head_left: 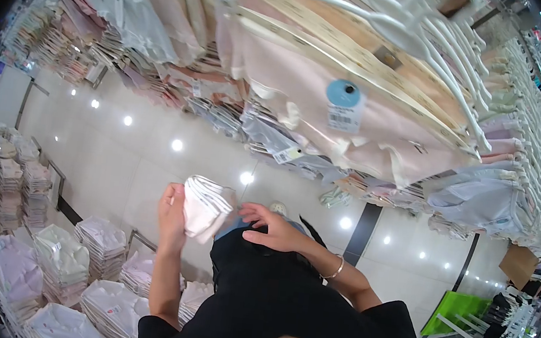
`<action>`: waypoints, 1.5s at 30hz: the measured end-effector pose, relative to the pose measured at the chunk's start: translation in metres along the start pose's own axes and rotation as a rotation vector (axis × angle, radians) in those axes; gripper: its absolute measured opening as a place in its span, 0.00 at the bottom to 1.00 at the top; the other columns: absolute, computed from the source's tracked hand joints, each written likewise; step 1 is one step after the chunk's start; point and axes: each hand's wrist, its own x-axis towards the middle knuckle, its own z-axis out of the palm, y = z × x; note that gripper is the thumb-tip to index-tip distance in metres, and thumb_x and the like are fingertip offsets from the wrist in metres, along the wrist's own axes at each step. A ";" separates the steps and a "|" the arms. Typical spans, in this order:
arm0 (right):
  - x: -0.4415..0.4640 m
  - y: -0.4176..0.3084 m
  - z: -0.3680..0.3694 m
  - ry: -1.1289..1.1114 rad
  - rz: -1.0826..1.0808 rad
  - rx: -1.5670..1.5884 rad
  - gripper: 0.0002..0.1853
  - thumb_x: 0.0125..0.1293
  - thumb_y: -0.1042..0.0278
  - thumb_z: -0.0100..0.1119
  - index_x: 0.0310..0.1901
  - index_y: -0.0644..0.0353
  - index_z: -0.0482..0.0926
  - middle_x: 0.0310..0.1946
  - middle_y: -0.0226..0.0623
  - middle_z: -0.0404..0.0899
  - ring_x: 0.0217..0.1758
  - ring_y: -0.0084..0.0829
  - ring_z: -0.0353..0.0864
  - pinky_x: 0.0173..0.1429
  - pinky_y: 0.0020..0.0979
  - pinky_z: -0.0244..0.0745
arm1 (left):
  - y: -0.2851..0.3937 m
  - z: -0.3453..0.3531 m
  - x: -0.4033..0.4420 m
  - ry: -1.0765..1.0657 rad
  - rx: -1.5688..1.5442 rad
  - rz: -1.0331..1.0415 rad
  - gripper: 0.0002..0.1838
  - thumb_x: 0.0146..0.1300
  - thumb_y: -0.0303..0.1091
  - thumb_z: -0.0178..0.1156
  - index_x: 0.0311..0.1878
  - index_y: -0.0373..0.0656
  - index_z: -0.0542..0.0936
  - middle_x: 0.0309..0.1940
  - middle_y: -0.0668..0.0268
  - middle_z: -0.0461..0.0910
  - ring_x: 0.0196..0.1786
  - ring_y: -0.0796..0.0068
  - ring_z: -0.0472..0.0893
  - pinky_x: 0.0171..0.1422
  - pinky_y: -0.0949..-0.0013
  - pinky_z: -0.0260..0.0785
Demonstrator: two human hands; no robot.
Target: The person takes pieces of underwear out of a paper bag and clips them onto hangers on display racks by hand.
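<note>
My left hand [172, 216] is closed on a small folded stack of pale pink and white cloth garments [206, 207], held up in front of my body. Just to the right of the stack is my right hand [272, 228], its fingers apart and nothing in them. A bracelet [338, 267] circles my right wrist. Above both hands, pale pink underwear [282, 70] hangs on a white hanger [342, 7], with a round blue tag [344, 92] and a barcode label on its front.
Racks of light garments on hangers [125, 12] run along the top and right. Folded garment stacks [60, 258] fill a display at lower left. A green panel [454, 313] with hangers stands at lower right, near a cardboard box [518, 266]. Glossy tiled floor [128, 159] lies between.
</note>
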 end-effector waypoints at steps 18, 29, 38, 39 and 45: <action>0.133 -0.028 0.107 0.382 0.005 0.258 0.07 0.56 0.71 0.48 0.35 0.64 0.69 0.29 0.27 0.70 0.31 0.14 0.67 0.36 0.17 0.63 | 0.021 -0.103 0.054 -0.413 0.138 0.058 0.12 0.57 0.31 0.43 0.42 0.34 0.64 0.35 0.64 0.70 0.41 0.81 0.69 0.45 0.78 0.61; 0.101 -0.079 0.086 0.818 -0.332 0.590 0.06 0.56 0.69 0.49 0.33 0.61 0.66 0.24 0.27 0.68 0.25 0.14 0.65 0.28 0.15 0.61 | 0.051 -0.065 0.082 -0.687 0.343 0.121 0.09 0.53 0.32 0.51 0.23 0.36 0.70 0.19 0.71 0.71 0.25 0.82 0.68 0.30 0.77 0.60; 0.076 -0.108 0.031 0.592 -0.331 0.500 0.06 0.56 0.69 0.47 0.28 0.62 0.67 0.24 0.29 0.69 0.26 0.18 0.67 0.31 0.17 0.62 | 0.093 -0.009 0.082 -0.771 0.536 0.970 0.15 0.39 0.32 0.60 0.32 0.39 0.71 0.44 0.56 0.66 0.51 0.61 0.61 0.53 0.61 0.51; 0.073 -0.112 0.026 0.549 -0.331 0.376 0.07 0.55 0.68 0.47 0.27 0.63 0.68 0.23 0.29 0.68 0.25 0.17 0.65 0.29 0.16 0.60 | 0.094 -0.002 0.082 -0.764 0.523 0.952 0.18 0.38 0.33 0.60 0.35 0.39 0.71 0.46 0.56 0.64 0.53 0.60 0.59 0.55 0.60 0.49; 0.037 -0.138 0.004 0.355 -0.311 -0.262 0.10 0.54 0.66 0.49 0.21 0.63 0.69 0.12 0.27 0.65 0.15 0.17 0.58 0.18 0.20 0.52 | 0.079 0.053 0.080 -1.357 0.570 0.830 0.22 0.41 0.37 0.58 0.42 0.40 0.69 0.37 0.59 0.70 0.50 0.62 0.64 0.56 0.60 0.49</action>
